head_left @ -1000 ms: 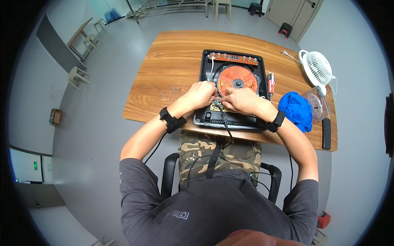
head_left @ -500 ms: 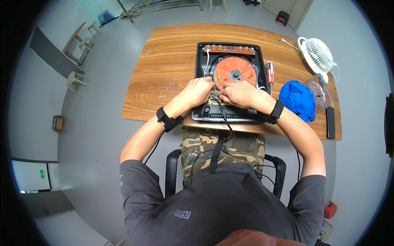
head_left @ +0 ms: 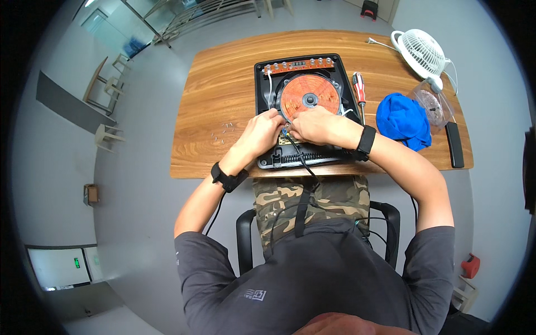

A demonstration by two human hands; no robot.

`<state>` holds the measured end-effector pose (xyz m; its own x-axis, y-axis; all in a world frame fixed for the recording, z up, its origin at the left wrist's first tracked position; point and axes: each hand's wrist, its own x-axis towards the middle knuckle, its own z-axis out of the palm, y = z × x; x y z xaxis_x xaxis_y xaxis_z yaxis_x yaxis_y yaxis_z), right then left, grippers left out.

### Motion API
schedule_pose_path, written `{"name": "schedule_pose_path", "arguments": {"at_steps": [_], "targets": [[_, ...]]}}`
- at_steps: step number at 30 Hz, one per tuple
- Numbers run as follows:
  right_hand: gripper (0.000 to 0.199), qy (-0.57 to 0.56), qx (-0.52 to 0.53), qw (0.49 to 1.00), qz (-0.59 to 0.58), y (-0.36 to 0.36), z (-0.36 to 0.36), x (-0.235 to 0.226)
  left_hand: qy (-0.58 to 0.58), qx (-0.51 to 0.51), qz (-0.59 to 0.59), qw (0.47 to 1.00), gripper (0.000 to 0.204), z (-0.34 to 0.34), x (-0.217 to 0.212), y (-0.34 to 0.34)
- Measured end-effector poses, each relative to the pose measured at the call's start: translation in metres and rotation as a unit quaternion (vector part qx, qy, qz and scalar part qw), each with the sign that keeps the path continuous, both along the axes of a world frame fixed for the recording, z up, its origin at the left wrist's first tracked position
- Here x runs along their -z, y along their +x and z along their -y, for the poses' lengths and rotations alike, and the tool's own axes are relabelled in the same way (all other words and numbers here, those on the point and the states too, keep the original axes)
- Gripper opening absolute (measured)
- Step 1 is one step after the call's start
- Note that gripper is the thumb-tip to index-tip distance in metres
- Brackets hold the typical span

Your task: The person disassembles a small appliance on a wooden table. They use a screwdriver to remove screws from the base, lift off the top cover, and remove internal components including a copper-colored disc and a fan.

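Note:
An opened induction cooker base lies on the wooden table in front of me, with a round copper coil in its middle and an orange button board along its far edge. My left hand and my right hand meet at the coil's near edge, over a small circuit board. Both have their fingers bent and pressed together among thin wires there. What the fingertips pinch is hidden or too small to make out. A black cable runs from between the hands over the near edge.
Loose screws lie left of the cooker. To its right are a red-handled screwdriver, a blue cloth, a clear plastic container, a black bar-shaped object and a white fan with its cord.
My view has turned slightly, shifting the whole scene. Both hands stay at the circuit board; the right fingers have shifted a little over the coil's near edge.

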<state>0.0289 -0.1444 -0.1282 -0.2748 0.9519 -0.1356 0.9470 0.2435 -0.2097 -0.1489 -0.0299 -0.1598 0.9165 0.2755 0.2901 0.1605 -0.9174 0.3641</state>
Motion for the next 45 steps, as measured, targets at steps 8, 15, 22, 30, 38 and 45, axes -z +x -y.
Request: {"name": "schedule_pose_path", "arguments": {"at_steps": [8,15,22,30,38,45], "targets": [[0.029,0.006,0.002,1.0,-0.022,0.003,0.0,0.004,-0.008,-0.04,-0.028,0.999,0.01,-0.016,-0.031,0.005],[0.03,-0.018,0.004,0.999,-0.03,0.007,0.0,0.004,0.005,-0.051,-0.093,0.994,0.014,-0.024,-0.026,0.003],[0.027,-0.006,-0.038,0.998,-0.053,0.012,0.0,0.001,-0.063,-0.018,-0.088,0.994,0.017,-0.026,-0.031,-0.008],[0.025,-0.014,-0.045,0.999,-0.024,0.009,-0.006,-0.003,0.014,-0.004,-0.11,0.994,0.016,-0.02,-0.021,-0.013],[0.028,-0.012,-0.024,0.999,-0.04,0.013,-0.002,-0.016,-0.007,-0.017,-0.115,0.993,0.015,-0.018,-0.018,-0.008],[0.03,0.005,-0.042,0.997,-0.063,0.016,-0.003,-0.013,-0.018,-0.009,-0.116,0.993,0.015,-0.022,-0.017,-0.009]]}}
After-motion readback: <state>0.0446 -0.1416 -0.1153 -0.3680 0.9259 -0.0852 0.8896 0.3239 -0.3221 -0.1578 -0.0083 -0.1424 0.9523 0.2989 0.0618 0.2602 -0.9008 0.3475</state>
